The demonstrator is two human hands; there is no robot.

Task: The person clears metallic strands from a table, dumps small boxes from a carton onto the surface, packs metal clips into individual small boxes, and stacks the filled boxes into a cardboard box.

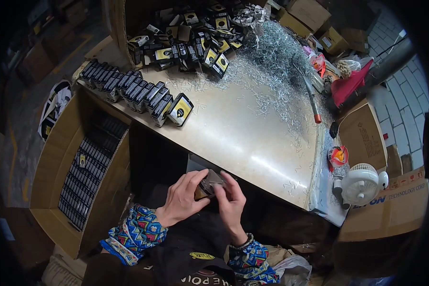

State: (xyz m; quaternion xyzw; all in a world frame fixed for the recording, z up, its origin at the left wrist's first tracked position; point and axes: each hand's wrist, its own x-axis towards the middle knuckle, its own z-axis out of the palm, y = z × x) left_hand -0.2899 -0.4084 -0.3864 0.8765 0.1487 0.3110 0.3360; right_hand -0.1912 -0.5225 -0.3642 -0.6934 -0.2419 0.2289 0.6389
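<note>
Close to my body, just off the table's near edge, a small dark cardboard box [210, 183] sits between my two hands. Its grey-brown end faces up, and a yellowish patch shows low on its side. My left hand [182, 196] has its fingers and thumb wrapped round the left side. On the other side my right hand [230, 200] grips the box with thumb and fingers at its upper end. A row of upright black-and-yellow boxes [143, 95] lines the table's left edge. Beyond it lies a jumbled heap of similar boxes [190, 45].
Small shiny metal pieces [281, 57] are heaped and scattered over the right of the table [224, 126]. A large carton [112, 186] at the left holds rows of black boxes. To the right stand a white fan [362, 185], a printed carton [386, 209] and a dark metal bar [311, 95].
</note>
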